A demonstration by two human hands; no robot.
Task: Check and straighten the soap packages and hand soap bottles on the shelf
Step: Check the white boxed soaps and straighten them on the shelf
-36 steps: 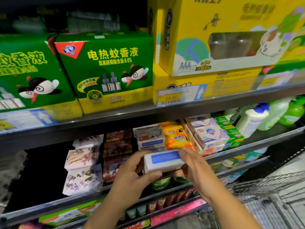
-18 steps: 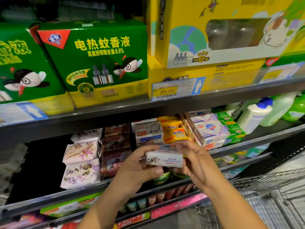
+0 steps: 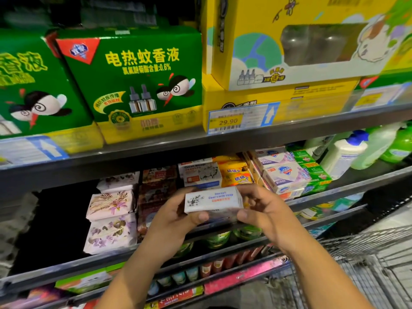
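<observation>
1. Since a second ago we have turned the soap box (image 3: 213, 200) in our grip. The blue-label face has gone, and a white face with a goat picture and blue lettering now faces us.
2. Our left hand (image 3: 176, 217) holds the box's left end, thumb under the lower front edge and fingers behind. Our right hand (image 3: 265, 210) grips the right end the same way, so both hands are curled round it.
3. We hold the box roughly level, off the shelf (image 3: 347, 188) and in front of its rail. It sits just below the goat-soap stack (image 3: 201, 175) and the yellow packs (image 3: 236, 172).
4. Right of those stand white packs (image 3: 285, 175) and green packs (image 3: 312, 172), pressed together. Further right are the bottles (image 3: 347, 152).
5. Left of our hands sit dark packs (image 3: 156, 192) and floral packs (image 3: 110, 205). Beyond them the shelf is a dark open stretch.
6. The upper shelf (image 3: 156, 148) hangs close above the stacks, leaving little headroom. A wire cart (image 3: 367, 264) lies at lower right, beside our right forearm.
</observation>
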